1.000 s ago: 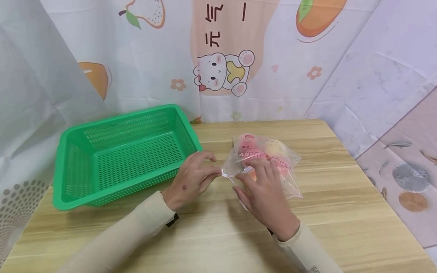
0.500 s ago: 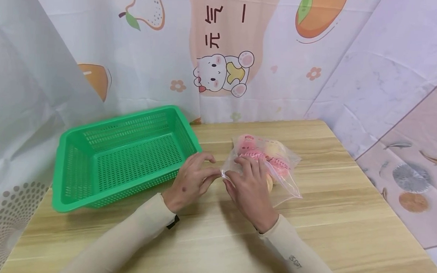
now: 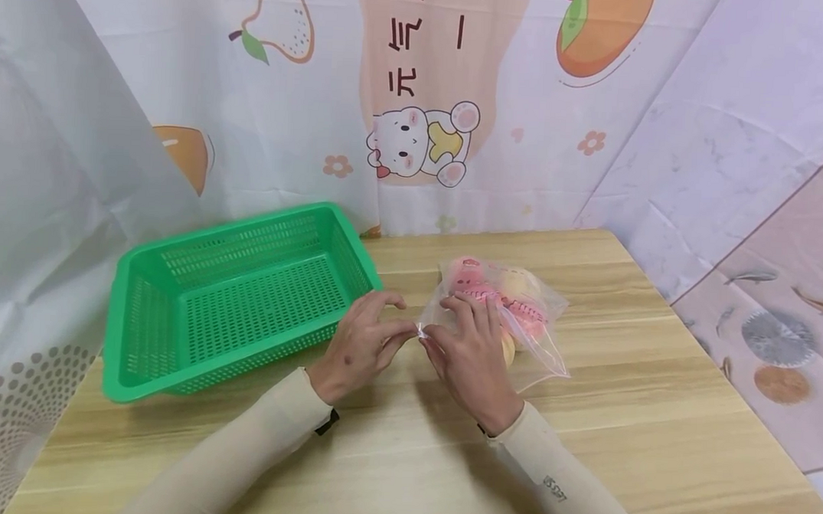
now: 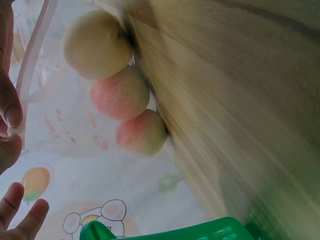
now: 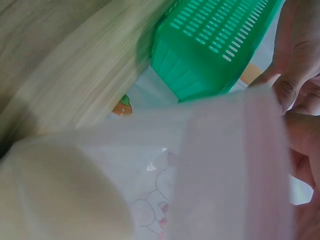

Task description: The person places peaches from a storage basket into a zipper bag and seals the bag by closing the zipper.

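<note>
A clear zip bag (image 3: 542, 347) with pink-red print lies on the table, with several peaches (image 4: 120, 94) inside it. At the near left corner of its mouth, my left hand (image 3: 361, 343) pinches the zip edge between thumb and forefinger. My right hand (image 3: 474, 361) pinches the same edge right beside it, the two sets of fingertips almost meeting. In the right wrist view the bag's pinkish zip strip (image 5: 267, 165) runs up to the fingers, and one pale peach (image 5: 60, 195) shows blurred through the plastic.
A green perforated basket (image 3: 121, 336) stands on the left of the wooden table (image 3: 652, 421), close to my left hand. A printed curtain (image 3: 265, 128) hangs behind the table's back edge.
My right hand has moved left along the bag's mouth to the corner where my left hand pinches. The left hand has barely moved. Over the last half second both hold nearly still.
</note>
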Demonstrator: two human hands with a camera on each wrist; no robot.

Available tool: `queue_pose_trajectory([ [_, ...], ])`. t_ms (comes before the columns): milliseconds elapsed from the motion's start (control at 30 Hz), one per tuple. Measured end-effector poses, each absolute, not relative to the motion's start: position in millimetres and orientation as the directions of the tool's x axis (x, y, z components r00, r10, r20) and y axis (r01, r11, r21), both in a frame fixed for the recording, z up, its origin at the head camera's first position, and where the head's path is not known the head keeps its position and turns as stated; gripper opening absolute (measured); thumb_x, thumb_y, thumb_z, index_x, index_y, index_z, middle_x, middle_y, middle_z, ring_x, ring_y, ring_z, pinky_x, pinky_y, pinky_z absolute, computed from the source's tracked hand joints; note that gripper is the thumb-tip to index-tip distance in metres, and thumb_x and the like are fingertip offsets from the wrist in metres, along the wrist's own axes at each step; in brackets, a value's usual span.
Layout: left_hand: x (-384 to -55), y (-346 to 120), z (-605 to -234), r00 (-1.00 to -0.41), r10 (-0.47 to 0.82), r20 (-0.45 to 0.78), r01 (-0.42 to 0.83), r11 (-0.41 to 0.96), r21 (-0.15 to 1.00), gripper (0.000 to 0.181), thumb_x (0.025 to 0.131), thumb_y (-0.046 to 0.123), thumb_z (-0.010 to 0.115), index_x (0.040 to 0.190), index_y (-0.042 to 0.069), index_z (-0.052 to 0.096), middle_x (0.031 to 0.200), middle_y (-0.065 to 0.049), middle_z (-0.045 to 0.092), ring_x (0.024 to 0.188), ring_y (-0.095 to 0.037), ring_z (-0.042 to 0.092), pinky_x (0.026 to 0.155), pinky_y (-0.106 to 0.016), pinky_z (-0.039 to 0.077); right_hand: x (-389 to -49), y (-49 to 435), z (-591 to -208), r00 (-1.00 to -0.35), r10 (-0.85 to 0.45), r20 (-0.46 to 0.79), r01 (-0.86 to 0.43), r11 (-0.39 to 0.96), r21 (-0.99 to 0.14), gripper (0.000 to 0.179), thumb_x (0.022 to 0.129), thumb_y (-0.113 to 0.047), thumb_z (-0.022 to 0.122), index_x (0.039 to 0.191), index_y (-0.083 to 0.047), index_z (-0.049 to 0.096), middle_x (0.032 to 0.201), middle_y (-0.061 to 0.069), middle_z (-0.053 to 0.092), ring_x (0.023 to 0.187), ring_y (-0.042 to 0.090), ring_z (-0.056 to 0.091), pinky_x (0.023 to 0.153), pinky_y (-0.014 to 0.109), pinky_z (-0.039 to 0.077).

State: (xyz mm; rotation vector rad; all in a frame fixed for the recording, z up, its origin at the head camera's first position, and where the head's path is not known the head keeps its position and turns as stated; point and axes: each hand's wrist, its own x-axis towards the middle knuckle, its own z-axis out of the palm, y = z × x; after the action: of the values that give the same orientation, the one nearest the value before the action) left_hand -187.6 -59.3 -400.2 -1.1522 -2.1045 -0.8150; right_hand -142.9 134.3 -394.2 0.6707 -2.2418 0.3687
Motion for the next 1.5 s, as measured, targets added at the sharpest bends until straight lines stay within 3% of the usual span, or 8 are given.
queue_pose_trajectory([
  [167, -188.0, -60.4, -400.2, -0.443, 0.514, 0.735, 0.870, 0.443, 0.216, 0.006, 0.085, 0.013, 0.080, 0.090, 0.011, 0.079, 0.113, -0.015, 0.063, 0.108, -0.031, 0.059, 0.100, -0.048, 0.045, -143.9, 135.1, -395.9, -0.568, -0.346, 0.747, -0.574, 0.817, -0.057, 0.005, 0.081, -0.014, 0.081, 0.083, -0.014, 0.076, 0.113, 0.017, 0.060, 0.116, 0.040, 0.052, 0.099, 0.066, 0.037],
  [400, -187.4, -61.2, -397.8, -0.470, 0.519, 0.714, 0.854, 0.471, 0.219, 0.008, 0.086, 0.011, 0.079, 0.093, 0.011, 0.080, 0.118, -0.015, 0.062, 0.111, -0.031, 0.060, 0.104, -0.063, 0.039, -144.6, 136.4, -393.2, -0.561, -0.354, 0.749, -0.578, 0.814, -0.048, 0.005, 0.082, -0.014, 0.081, 0.080, -0.013, 0.076, 0.112, 0.016, 0.060, 0.115, 0.040, 0.052, 0.100, 0.067, 0.036],
  [800, -189.3, -61.5, -393.7, -0.479, 0.496, 0.725, 0.840, 0.499, 0.213, 0.009, 0.083, 0.011, 0.081, 0.092, 0.009, 0.081, 0.116, -0.013, 0.062, 0.111, -0.029, 0.060, 0.103, -0.065, 0.040, -145.9, 143.9, -391.0, -0.548, -0.355, 0.758, -0.584, 0.811, -0.042, 0.010, 0.075, -0.009, 0.085, 0.079, -0.012, 0.075, 0.112, 0.016, 0.061, 0.114, 0.042, 0.052, 0.099, 0.072, 0.035],
  [1167, -190.2, -61.9, -394.8, -0.485, 0.478, 0.732, 0.836, 0.498, 0.229, 0.008, 0.082, 0.011, 0.082, 0.089, 0.009, 0.080, 0.115, -0.015, 0.063, 0.111, -0.029, 0.059, 0.103, -0.065, 0.040, -144.1, 154.3, -390.4, -0.548, -0.377, 0.747, -0.615, 0.787, -0.055, 0.008, 0.088, -0.012, 0.072, 0.082, -0.008, 0.074, 0.112, 0.018, 0.059, 0.115, 0.044, 0.050, 0.102, 0.064, 0.034],
  [1333, -190.2, -62.5, -394.8, -0.486, 0.478, 0.732, 0.836, 0.499, 0.229, 0.009, 0.081, 0.010, 0.083, 0.090, 0.009, 0.080, 0.114, -0.014, 0.062, 0.111, -0.030, 0.059, 0.102, -0.066, 0.040, -142.9, 156.5, -390.2, -0.557, -0.378, 0.739, -0.607, 0.793, -0.053, 0.007, 0.088, -0.013, 0.073, 0.083, -0.008, 0.074, 0.112, 0.018, 0.058, 0.116, 0.045, 0.050, 0.102, 0.065, 0.034],
  [1500, -190.5, -63.5, -395.6, -0.491, 0.478, 0.729, 0.832, 0.506, 0.229, 0.010, 0.081, 0.010, 0.083, 0.090, 0.009, 0.080, 0.114, -0.014, 0.062, 0.111, -0.030, 0.059, 0.102, -0.066, 0.039, -141.4, 157.3, -390.8, -0.566, -0.377, 0.733, -0.592, 0.805, -0.043, 0.009, 0.079, -0.009, 0.082, 0.084, -0.008, 0.074, 0.112, 0.017, 0.057, 0.117, 0.044, 0.050, 0.101, 0.067, 0.035],
])
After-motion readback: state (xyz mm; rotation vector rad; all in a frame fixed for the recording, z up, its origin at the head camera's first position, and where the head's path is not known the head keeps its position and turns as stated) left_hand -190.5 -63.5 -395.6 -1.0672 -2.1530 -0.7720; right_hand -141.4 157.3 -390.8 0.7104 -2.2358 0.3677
